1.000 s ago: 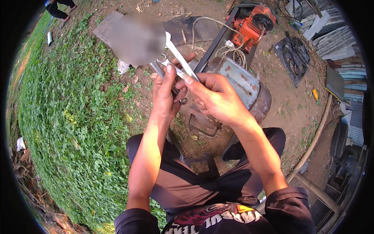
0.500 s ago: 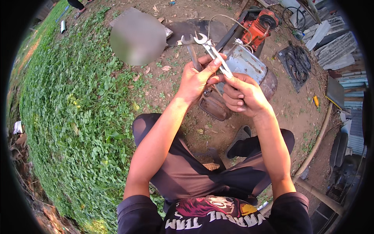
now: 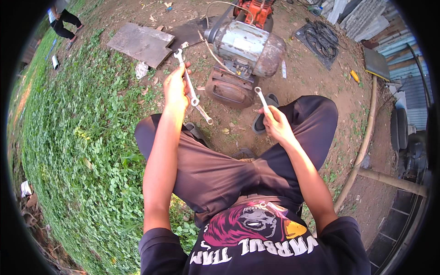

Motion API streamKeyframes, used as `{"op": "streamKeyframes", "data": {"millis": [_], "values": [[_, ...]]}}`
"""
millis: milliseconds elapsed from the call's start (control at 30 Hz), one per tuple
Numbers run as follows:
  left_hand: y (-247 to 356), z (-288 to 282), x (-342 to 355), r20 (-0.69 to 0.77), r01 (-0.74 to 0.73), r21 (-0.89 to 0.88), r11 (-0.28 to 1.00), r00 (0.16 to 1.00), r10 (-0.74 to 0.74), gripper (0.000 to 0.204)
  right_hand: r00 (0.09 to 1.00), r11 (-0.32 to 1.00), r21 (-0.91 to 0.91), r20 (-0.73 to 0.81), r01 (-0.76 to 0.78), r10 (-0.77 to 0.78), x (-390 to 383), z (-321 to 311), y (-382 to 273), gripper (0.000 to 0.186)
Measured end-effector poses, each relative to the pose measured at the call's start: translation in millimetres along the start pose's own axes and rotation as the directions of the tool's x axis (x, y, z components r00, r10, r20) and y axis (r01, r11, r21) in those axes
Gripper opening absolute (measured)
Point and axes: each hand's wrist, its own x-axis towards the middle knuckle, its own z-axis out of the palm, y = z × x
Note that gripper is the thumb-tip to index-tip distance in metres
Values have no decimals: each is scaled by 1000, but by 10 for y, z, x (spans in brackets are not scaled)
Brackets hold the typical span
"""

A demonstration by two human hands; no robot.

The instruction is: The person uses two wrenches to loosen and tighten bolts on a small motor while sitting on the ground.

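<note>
My left hand (image 3: 175, 89) is closed round two combination wrenches. The nearer silver wrench (image 3: 187, 80) has its open jaw up and its ring end down; a second wrench (image 3: 203, 113) lies behind it, ring end lowest. Out to the right, my right hand (image 3: 278, 124) grips another wrench (image 3: 261, 99), its ring end pointing up and away; the palm hides its other end. Beyond and between my hands sits a worn grey electric motor (image 3: 240, 43) with a rusty end cover and exposed wiring, beside a brown rusty metal part (image 3: 228, 90).
An orange machine (image 3: 256, 10) stands behind the motor. Flat grey boards (image 3: 137, 43) lie at far left, a coiled dark hose (image 3: 318, 39) on a sheet and a yellow-handled object (image 3: 354, 76) at right. A wooden pole (image 3: 366, 133) crosses the right side. Another person (image 3: 64, 20) stands far left.
My hands, together at the wrenches before, have come apart: the left went left with two wrenches, the right drew back and down with one. The view has shifted, showing more of the motor.
</note>
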Motion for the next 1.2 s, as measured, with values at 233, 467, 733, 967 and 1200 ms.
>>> {"op": "streamKeyframes", "data": {"millis": [233,467,733,967,1200], "values": [[-143,-123,167,5,-37,109,993,999,37,23,998,993,-117,-50,-29,23,1020,-22,284,34],[-211,72,198,72,-39,177,983,997,27,21,980,950,-311,-187,1,-62,1362,-91,316,39],[-228,156,242,71,-20,227,974,997,4,26,994,794,-600,-95,-94,46,1459,-273,-147,37],[-174,138,242,69,-32,217,976,997,17,26,974,816,-533,-159,-224,163,1335,-7,-112,41],[-178,109,227,70,-45,220,975,997,31,23,923,929,-89,114,-359,367,1285,-31,1,38]]}}
